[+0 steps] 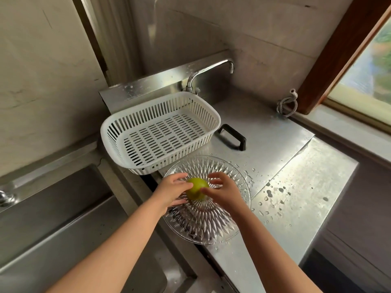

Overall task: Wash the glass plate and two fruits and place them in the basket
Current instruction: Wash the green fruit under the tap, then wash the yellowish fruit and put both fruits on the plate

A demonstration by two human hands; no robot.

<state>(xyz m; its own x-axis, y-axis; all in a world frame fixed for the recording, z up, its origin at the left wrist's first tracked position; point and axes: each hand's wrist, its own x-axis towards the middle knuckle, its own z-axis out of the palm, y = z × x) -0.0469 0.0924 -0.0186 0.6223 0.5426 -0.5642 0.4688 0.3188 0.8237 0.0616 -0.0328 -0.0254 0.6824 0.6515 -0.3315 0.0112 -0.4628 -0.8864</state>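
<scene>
Centrally, just below the frame's middle, a green fruit [197,188] sits on a clear cut-glass plate [211,227], cupped between two bare hands. Reaching in from the lower left, the left hand [172,191] curls its fingers against the fruit's left side. Coming from the lower right, the right hand [223,190] touches the right side with its thumb, fingers spread and bent above. Behind the plate, upper centre, stands a white slotted basket [118,142] on the wet steel counter [296,187].
</scene>
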